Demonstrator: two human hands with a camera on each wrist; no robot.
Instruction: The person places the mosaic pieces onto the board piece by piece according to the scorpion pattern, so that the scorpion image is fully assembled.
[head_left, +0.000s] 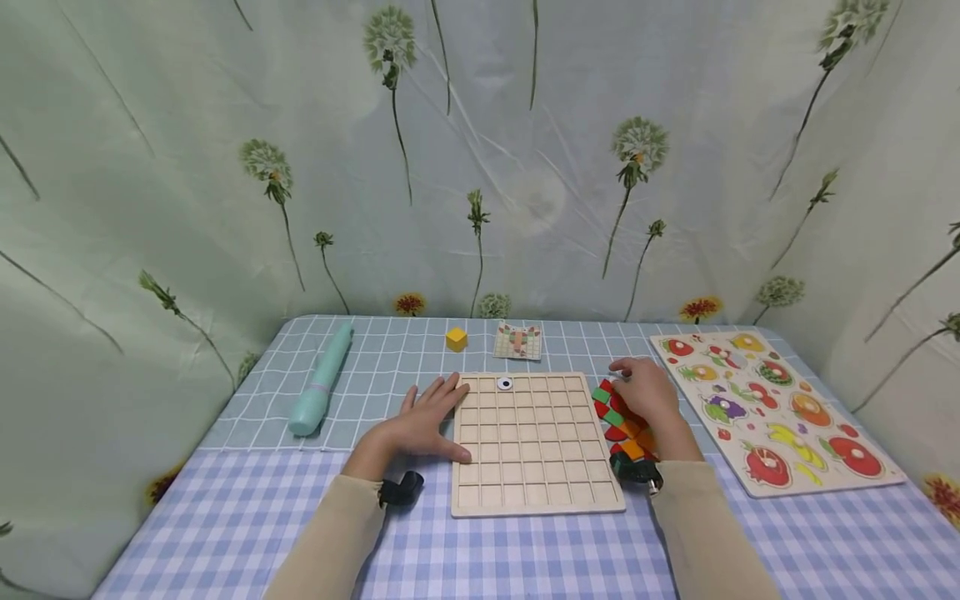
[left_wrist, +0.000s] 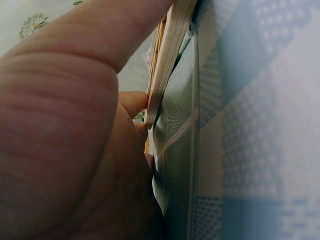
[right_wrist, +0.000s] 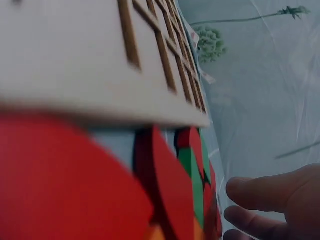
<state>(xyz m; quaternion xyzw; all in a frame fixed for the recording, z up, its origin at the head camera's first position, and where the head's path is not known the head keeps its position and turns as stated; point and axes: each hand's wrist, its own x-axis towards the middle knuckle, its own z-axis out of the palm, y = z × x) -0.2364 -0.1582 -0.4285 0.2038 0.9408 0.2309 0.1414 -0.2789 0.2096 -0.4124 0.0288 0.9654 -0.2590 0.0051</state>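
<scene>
A square wooden grid board (head_left: 529,442) lies on the checked cloth. A white round piece with a dark eye (head_left: 505,383) sits in its top row. My left hand (head_left: 423,421) rests along the board's left edge with fingers spread, its thumb near the lower left side; the left wrist view shows the fingers against the board's edge (left_wrist: 170,60). Beside the board's right edge is a pile of red, green and orange pieces (head_left: 617,429). Over its far end hovers my right hand (head_left: 647,390), fingers loosely bent. No piece shows between the fingers (right_wrist: 260,192) in the right wrist view.
A small patterned card (head_left: 517,342) and a yellow cube (head_left: 456,338) are behind the board. On the left lies a mint-green bottle-shaped object (head_left: 321,383). A fruit puzzle board (head_left: 772,412) lies at the right. A flowered curtain (head_left: 517,150) hangs behind the table.
</scene>
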